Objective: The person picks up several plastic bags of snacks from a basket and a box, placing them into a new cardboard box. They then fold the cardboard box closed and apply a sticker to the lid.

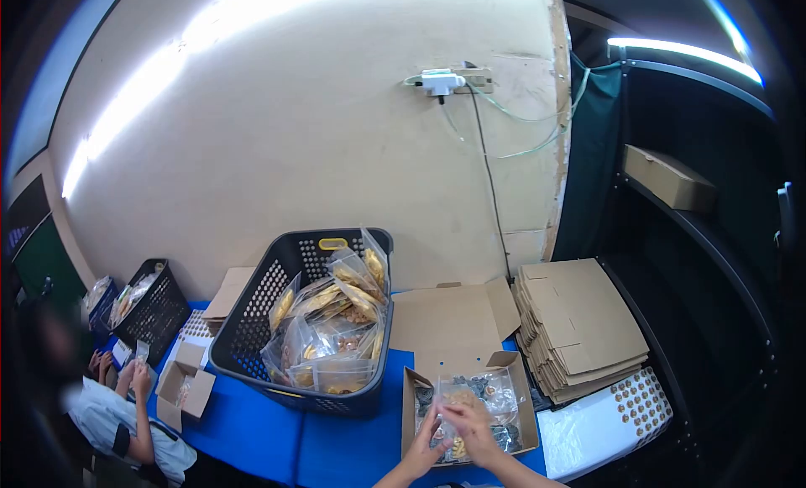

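Note:
An open cardboard box (529,404) sits in front of me, its lid folded back toward the wall. Inside lie clear plastic bags (501,404) with dark grey and golden pieces. Over the box, my left hand (426,444) and my right hand (472,432) come together with fingers closed on a clear plastic bag (457,396). Its contents look pale brown but are partly hidden by my fingers. To the left, a large black basket (243,337) holds several zip bags (332,341) of golden and copper-coloured pieces.
A stack of flattened cardboard boxes (579,320) stands at right, beside a white package (588,433) with round brown dots. On the left, a co-worker (134,429) handles a small bag near another open box (197,391). Dark shelving (697,228) stands at far right.

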### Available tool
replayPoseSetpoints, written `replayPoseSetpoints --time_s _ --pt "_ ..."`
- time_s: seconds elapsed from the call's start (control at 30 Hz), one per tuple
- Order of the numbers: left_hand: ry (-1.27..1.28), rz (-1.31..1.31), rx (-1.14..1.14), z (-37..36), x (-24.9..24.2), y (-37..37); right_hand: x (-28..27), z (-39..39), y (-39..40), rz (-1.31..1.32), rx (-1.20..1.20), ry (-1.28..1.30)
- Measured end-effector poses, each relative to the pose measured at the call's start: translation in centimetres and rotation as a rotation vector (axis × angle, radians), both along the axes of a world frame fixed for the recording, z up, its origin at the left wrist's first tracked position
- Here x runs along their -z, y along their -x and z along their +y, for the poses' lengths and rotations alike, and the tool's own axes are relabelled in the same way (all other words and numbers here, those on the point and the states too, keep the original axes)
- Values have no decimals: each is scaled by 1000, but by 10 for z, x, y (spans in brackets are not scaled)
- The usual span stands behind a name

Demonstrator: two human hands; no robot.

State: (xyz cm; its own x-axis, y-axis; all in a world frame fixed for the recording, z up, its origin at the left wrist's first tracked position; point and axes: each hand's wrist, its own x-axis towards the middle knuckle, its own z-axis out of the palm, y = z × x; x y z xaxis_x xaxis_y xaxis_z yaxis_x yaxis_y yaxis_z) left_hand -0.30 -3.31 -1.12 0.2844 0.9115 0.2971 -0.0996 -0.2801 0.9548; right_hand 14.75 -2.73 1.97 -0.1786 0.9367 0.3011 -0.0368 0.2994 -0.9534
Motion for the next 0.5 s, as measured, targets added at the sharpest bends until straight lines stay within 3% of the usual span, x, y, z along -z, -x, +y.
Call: replayPoseSetpoints --time_s 0.03,0.07,0.1,0.13,0.17,0.23,0.27,0.3,0.37,0.4,0.47,0.5 --pt "-8 -39 -26 -4 -6 -6 -5 -2 3 -162 -67 -203" --pt "-10 -250 -138 -5 -13 -15 -8 1 -1 -169 -28 -211" --pt "-11 -255 -97 -8 -15 -17 -11 1 -8 -398 -12 -362" --pt "139 -232 -124 -12 -13 -10 -14 0 -13 -631 1 -500" --pt "290 -202 -156 -15 -8 -1 -19 -1 -10 -642 30 -491" --pt "346 -63 -19 -3 22 24 -28 -1 3 -280 449 -291" --pt "393 78 88 2 30 30 -22 5 4 -106 491 -195" --pt "390 78 90 0 25 29 -18 7 -1 -106 492 -197" --pt "523 -200 119 -7 9 25 -11 10 -18 83 9 333" --pt "524 -194 114 -7 7 20 3 15 -22 68 26 212" --pt "170 -128 24 -10 5 20 -2 15 -29 95 14 256" --pt "138 -68 16 -9 8 27 -5 11 -28 99 10 314"
